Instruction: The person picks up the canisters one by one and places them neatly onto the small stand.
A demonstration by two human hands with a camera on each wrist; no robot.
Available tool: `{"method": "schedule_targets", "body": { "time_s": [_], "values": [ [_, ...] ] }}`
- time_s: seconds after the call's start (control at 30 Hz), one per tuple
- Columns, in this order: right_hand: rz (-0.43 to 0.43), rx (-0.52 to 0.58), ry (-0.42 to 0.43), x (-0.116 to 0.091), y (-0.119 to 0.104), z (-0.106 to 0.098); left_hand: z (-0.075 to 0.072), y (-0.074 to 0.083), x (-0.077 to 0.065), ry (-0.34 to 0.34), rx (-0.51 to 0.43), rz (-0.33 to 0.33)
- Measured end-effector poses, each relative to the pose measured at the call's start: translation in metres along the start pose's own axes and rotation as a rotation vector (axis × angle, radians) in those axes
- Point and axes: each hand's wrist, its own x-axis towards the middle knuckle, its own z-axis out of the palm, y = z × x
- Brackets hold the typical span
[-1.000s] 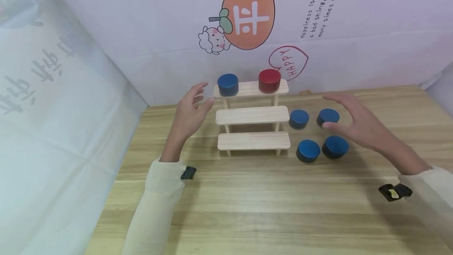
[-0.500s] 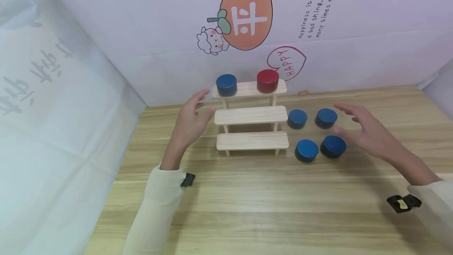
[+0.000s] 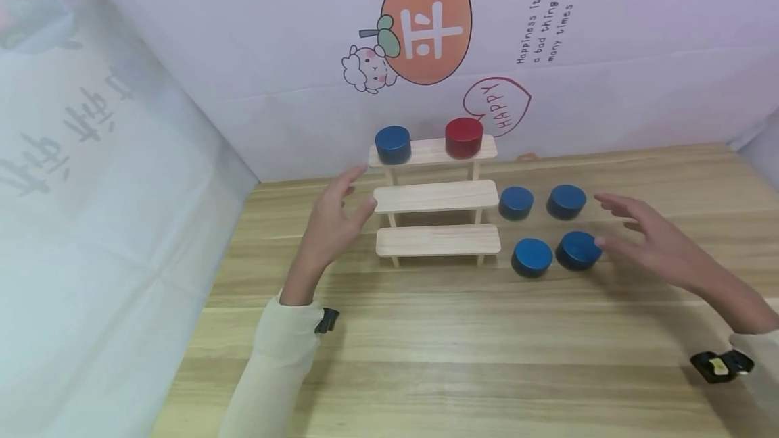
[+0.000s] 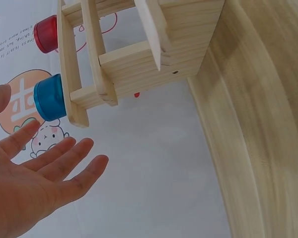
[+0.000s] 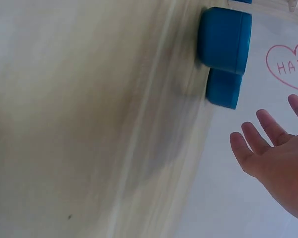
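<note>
A three-tier wooden display rack (image 3: 435, 196) stands on the table. Its top tier bears a blue round tin (image 3: 393, 146) at the left and a red round tin (image 3: 464, 138) at the right; both lower tiers are bare. Left of the rack hovers my left hand (image 3: 331, 225), fingers spread and loosely bent, touching nothing; in the left wrist view its palm faces up below the blue tin (image 4: 49, 97). To the right of several blue tins on the table is my right hand (image 3: 660, 245), relaxed and holding nothing. Its thumb overlaps the edge of the near right tin (image 3: 577, 251); contact cannot be told.
Beside the rack's right end, the other blue tins on the table are a far left one (image 3: 516, 203), a far right one (image 3: 567, 202) and a near left one (image 3: 532, 257). A printed white cloth (image 3: 292, 39) hangs behind the table (image 3: 426, 350) and along its left side.
My right hand has drawn away to the right and nearer to me. The left hand has come slightly down and nearer. Rack and tins stay in place.
</note>
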Motion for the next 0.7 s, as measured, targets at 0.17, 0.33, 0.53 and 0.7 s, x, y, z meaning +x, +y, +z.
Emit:
{"method": "schedule_targets", "body": {
  "time_s": [0.17, 0.33, 0.53, 0.7],
  "values": [
    [0.050, 0.015, -0.038, -0.007, 0.007, -0.004, 0.004, -0.002, -0.002, 0.008, 0.022, 0.055],
    [0.050, 0.010, -0.087, -0.010, 0.011, -0.005, 0.008, -0.004, -0.003, 0.009, 0.034, 0.081],
    [0.042, 0.001, -0.129, -0.012, 0.016, -0.002, 0.010, -0.007, -0.004, 0.003, 0.045, 0.057],
    [0.044, -0.016, -0.128, -0.014, 0.022, -0.003, 0.014, -0.012, -0.003, -0.009, 0.069, 0.018]
  ]
}}
